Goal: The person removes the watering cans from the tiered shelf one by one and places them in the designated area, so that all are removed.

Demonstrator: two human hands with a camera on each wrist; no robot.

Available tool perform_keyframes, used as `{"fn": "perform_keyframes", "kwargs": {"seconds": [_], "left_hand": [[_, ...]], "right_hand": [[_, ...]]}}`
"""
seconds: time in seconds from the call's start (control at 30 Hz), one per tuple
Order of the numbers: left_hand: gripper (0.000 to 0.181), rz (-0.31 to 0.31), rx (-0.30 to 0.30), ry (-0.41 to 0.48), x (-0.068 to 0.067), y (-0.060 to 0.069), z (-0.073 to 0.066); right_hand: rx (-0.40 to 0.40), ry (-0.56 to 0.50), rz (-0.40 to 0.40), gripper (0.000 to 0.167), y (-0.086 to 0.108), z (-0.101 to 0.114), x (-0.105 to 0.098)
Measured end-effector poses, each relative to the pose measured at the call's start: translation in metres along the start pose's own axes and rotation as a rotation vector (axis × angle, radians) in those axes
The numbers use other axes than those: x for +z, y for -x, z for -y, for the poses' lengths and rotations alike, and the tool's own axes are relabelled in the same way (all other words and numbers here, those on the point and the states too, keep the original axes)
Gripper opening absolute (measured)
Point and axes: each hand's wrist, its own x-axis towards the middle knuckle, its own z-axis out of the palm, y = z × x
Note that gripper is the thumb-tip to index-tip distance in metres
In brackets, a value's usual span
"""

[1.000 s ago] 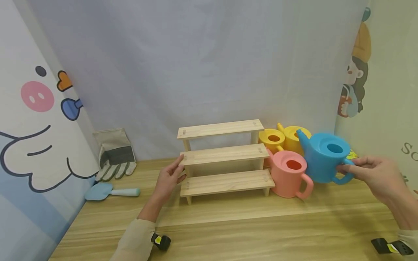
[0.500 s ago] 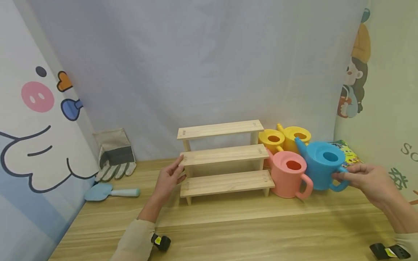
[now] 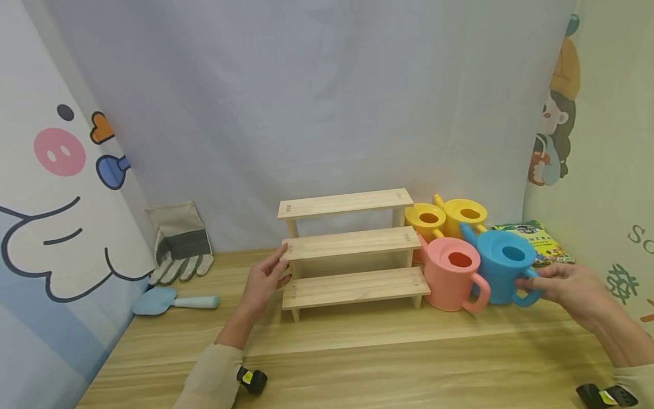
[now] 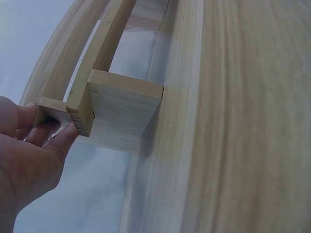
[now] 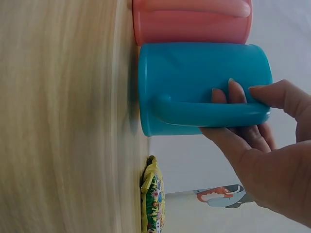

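A blue watering can (image 3: 501, 270) stands at or just above the tabletop, right beside a pink watering can (image 3: 449, 281). My right hand (image 3: 574, 289) grips its handle; in the right wrist view the fingers pass through the loop and the thumb lies near its top. At the centre is a three-tier wooden plant stand (image 3: 352, 244). With thumb and fingers, my left hand (image 3: 263, 281) holds the left end of its middle tier, as the left wrist view (image 4: 80, 109) of the stand's end also shows.
Two yellow watering cans (image 3: 466, 218) stand behind the pink one. A colourful printed packet (image 3: 544, 241) lies at the back right corner. To the left are a light blue trowel (image 3: 176, 301) and a glove (image 3: 184, 244) leaning on the curtain.
My right hand has lowered the blue watering can and brought it slightly left and nearer, uncovering the packet behind. The left hand and the stand have stayed put.
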Motion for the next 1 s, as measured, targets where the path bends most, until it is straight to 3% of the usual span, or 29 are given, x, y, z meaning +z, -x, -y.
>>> {"fn": "perform_keyframes", "kwargs": {"seconds": [0.47, 0.8, 1.0], "left_hand": [[0.05, -0.007, 0.004, -0.004, 0.001, 0.001, -0.002], [0.05, -0.009, -0.009, -0.002, 0.0, 0.0, -0.001], [0.05, -0.003, 0.003, -0.016, 0.001, 0.001, -0.003]], "right_hand": [[-0.006, -0.026, 0.02, 0.025, -0.001, -0.003, 0.0], [-0.007, 0.098, -0.029, 0.037, 0.001, 0.0, 0.0], [-0.007, 0.296, -0.089, 0.054, 0.005, 0.008, 0.0]]}}
